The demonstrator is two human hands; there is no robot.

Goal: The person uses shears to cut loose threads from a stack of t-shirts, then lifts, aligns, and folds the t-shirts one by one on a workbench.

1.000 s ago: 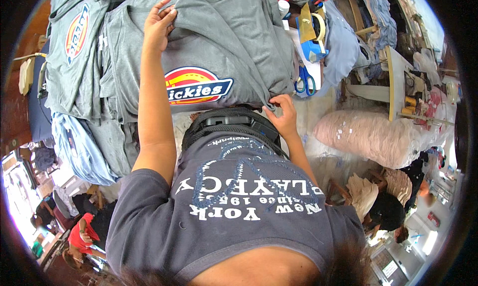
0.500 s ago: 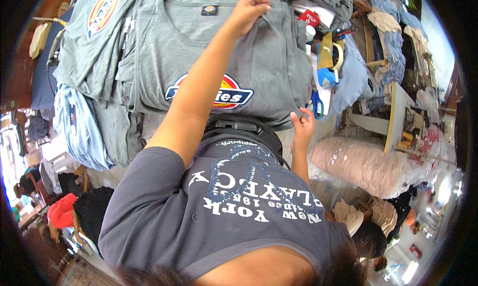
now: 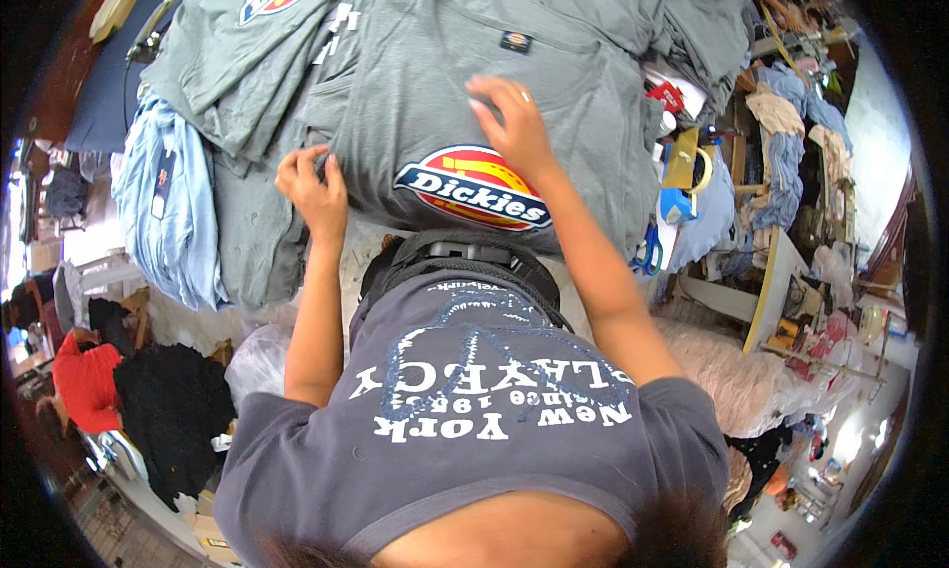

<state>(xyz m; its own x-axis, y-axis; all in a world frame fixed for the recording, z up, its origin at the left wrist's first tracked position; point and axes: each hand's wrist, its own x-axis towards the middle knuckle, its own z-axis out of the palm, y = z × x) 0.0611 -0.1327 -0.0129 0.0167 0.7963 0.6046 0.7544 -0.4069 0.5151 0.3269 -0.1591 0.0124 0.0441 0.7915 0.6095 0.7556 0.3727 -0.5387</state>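
A grey T-shirt [image 3: 395,103] with a red, yellow and blue chest print lies spread on top of a stack of grey garments in front of me. At its left edge my left hand [image 3: 314,194] is closed, thumb and fingers pinching the cloth. My right hand [image 3: 516,128] is over the shirt's chest, just above the print, with fingers apart and nothing held. Whether its fingertips touch the cloth, I cannot tell. The neckline with a small dark label [image 3: 515,41] lies beyond that hand.
More grey printed T-shirts [image 3: 232,84] lie left and beyond. A light blue garment with a dark tag [image 3: 173,212] hangs over the left edge. To the right are blue-handled scissors [image 3: 648,252], a tape dispenser [image 3: 679,202] and a red card [image 3: 667,97]. A wrapped pinkish bundle [image 3: 717,370] lies behind on the right.
My left hand has come from the shirt's far right shoulder to its left edge. My right hand has left the lower right edge and moved up and left over the chest.
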